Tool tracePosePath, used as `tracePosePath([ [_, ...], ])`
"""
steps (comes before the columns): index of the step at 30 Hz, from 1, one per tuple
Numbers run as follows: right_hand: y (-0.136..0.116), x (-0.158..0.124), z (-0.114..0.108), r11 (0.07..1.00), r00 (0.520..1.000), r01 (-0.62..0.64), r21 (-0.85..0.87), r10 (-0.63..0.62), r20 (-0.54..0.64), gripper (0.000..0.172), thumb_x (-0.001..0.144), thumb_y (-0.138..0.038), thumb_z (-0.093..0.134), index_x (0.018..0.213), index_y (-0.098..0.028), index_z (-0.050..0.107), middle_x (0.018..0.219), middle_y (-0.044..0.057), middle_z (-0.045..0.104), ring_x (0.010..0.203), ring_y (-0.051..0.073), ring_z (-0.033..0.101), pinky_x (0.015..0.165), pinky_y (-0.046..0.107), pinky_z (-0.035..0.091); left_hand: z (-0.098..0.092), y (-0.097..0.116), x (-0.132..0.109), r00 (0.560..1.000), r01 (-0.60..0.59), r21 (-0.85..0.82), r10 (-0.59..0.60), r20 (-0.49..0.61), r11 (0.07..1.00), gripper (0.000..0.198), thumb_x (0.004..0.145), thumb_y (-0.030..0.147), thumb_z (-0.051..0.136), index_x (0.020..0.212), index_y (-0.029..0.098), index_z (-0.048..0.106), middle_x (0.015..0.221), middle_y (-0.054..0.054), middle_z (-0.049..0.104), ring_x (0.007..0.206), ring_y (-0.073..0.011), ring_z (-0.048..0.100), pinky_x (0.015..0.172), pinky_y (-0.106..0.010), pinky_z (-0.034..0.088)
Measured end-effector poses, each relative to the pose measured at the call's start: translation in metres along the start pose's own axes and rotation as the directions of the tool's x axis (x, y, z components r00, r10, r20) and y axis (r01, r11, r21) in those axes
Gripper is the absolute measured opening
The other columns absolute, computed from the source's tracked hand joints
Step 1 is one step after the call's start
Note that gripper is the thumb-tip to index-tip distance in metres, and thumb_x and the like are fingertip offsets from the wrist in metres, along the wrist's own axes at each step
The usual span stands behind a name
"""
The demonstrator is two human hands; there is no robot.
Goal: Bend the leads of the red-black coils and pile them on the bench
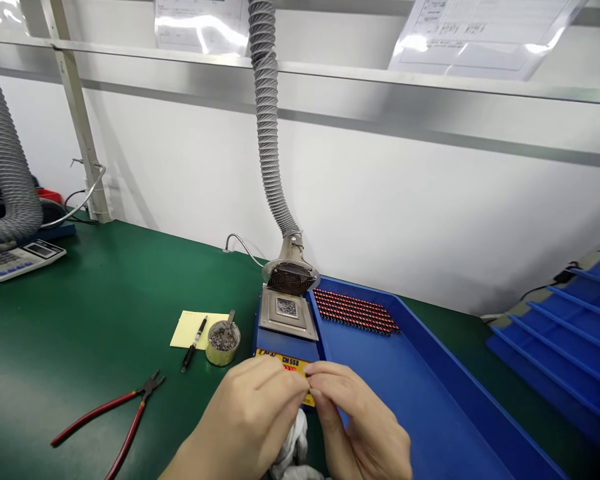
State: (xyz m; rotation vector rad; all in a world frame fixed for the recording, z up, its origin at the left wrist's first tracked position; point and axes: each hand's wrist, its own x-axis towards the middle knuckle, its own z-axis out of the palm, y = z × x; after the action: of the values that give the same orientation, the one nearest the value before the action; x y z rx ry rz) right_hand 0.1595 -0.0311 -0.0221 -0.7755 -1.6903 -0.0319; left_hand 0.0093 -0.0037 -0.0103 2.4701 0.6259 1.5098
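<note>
My left hand (245,420) and my right hand (355,420) meet at the bottom centre, fingertips pinched close together. Anything between them is too small or too hidden to make out. They sit just in front of a yellow-labelled blue soldering unit marked CM 550 (285,363), partly covering its label. A crumpled white cloth (295,447) lies under my hands. To the right of my right hand spreads a blue plastic tray (415,380). Rows of small red-and-black components (355,311) lie at its far end.
A square metal plate (287,310) sits under a fume hood (290,277) on a ribbed grey duct (266,107). On the green mat lie red-handled pliers (115,417), a cup of metal scraps (223,343), a black pen (194,343) and yellow paper (193,330).
</note>
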Motion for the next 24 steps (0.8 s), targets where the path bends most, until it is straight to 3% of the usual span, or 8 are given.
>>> tracePosePath([
  [5, -0.0017, -0.0026, 0.0010, 0.679, 0.835, -0.544, 0.494, 0.498, 0.235, 0.037, 0.100, -0.033, 0.043, 0.066, -0.021, 0.051, 0.051, -0.004, 0.047, 0.046, 0.011, 0.048, 0.046, 0.021, 0.041, 0.0006, 0.0010, -0.0014, 0.996, -0.091, 0.162, 0.092, 0.002, 0.983, 0.035, 0.099, 0.011, 0.035, 0.075, 0.014, 0.060, 0.057, -0.001, 0.052, 0.051, -0.0140, 0.043, 0.048, -0.026, 0.036],
  [7, 0.0009, -0.0026, 0.0001, 0.677, 0.869, -0.479, 0.558, 0.456, 0.192, 0.034, 0.099, -0.033, 0.046, 0.070, -0.021, 0.057, 0.054, -0.002, 0.053, 0.052, 0.012, 0.055, 0.052, 0.023, 0.046, -0.0015, 0.0019, 0.0002, 0.999, -0.030, 0.024, 0.031, -0.033, 0.999, 0.033, 0.100, 0.014, 0.036, 0.077, 0.015, 0.059, 0.059, 0.000, 0.054, 0.053, -0.0122, 0.047, 0.050, -0.022, 0.039],
  [10, 0.0053, -0.0023, -0.0020, 0.903, 0.967, -0.246, 0.352, 0.255, 0.022, 0.012, 0.090, -0.015, 0.062, 0.094, -0.023, 0.070, 0.077, 0.002, 0.070, 0.075, 0.016, 0.066, 0.070, 0.026, 0.053, -0.0037, 0.0024, 0.0028, 0.996, 0.079, -0.204, -0.087, -0.032, 0.976, 0.025, 0.101, 0.018, 0.042, 0.083, 0.016, 0.058, 0.069, 0.000, 0.063, 0.060, -0.0095, 0.057, 0.058, -0.016, 0.044],
  [14, 0.0045, -0.0033, -0.0007, 0.992, 0.999, -0.020, 0.125, 0.026, -0.039, 0.034, 0.082, 0.003, 0.060, 0.103, -0.022, 0.070, 0.083, 0.003, 0.072, 0.081, 0.018, 0.067, 0.074, 0.028, 0.054, -0.0021, 0.0015, 0.0023, 0.997, 0.065, -0.148, -0.068, -0.020, 0.987, 0.027, 0.102, 0.018, 0.039, 0.084, 0.015, 0.059, 0.067, -0.001, 0.062, 0.059, -0.0108, 0.056, 0.056, -0.018, 0.044],
  [17, -0.0010, -0.0049, 0.0029, 0.920, 0.944, -0.329, 0.214, 0.329, 0.037, 0.017, 0.091, -0.015, 0.057, 0.076, -0.020, 0.064, 0.063, 0.000, 0.061, 0.058, 0.013, 0.058, 0.056, 0.023, 0.046, 0.0004, 0.0010, -0.0001, 0.998, -0.061, 0.124, 0.063, -0.008, 0.990, 0.034, 0.100, 0.014, 0.035, 0.078, 0.014, 0.061, 0.059, -0.001, 0.055, 0.052, -0.0133, 0.047, 0.049, -0.024, 0.038],
  [20, -0.0038, -0.0061, 0.0050, 0.509, 0.733, -0.652, 0.562, 0.610, 0.299, 0.039, 0.098, -0.037, 0.047, 0.063, -0.021, 0.050, 0.045, -0.006, 0.041, 0.041, 0.011, 0.045, 0.043, 0.022, 0.035, 0.0005, 0.0005, -0.0011, 0.994, -0.111, 0.198, 0.113, -0.001, 0.974, 0.036, 0.099, 0.012, 0.034, 0.075, 0.014, 0.061, 0.056, -0.001, 0.052, 0.050, -0.0140, 0.043, 0.048, -0.026, 0.036],
  [22, -0.0024, -0.0060, 0.0042, 0.473, 0.767, -0.601, 0.644, 0.568, 0.298, 0.039, 0.098, -0.039, 0.047, 0.065, -0.021, 0.052, 0.046, -0.005, 0.045, 0.044, 0.012, 0.051, 0.046, 0.023, 0.041, -0.0010, 0.0001, -0.0004, 0.997, -0.068, 0.097, 0.072, -0.039, 0.993, 0.033, 0.100, 0.013, 0.035, 0.078, 0.014, 0.060, 0.058, -0.001, 0.053, 0.052, -0.0131, 0.045, 0.049, -0.024, 0.037],
  [24, 0.0004, -0.0051, 0.0018, 0.701, 0.875, -0.461, 0.545, 0.460, 0.149, 0.024, 0.096, -0.031, 0.056, 0.074, -0.021, 0.063, 0.060, -0.001, 0.061, 0.060, 0.014, 0.063, 0.059, 0.023, 0.050, -0.0026, 0.0003, 0.0008, 0.998, 0.017, -0.068, -0.021, -0.054, 0.998, 0.028, 0.100, 0.015, 0.039, 0.082, 0.015, 0.060, 0.063, 0.000, 0.057, 0.056, -0.0111, 0.051, 0.052, -0.020, 0.040],
])
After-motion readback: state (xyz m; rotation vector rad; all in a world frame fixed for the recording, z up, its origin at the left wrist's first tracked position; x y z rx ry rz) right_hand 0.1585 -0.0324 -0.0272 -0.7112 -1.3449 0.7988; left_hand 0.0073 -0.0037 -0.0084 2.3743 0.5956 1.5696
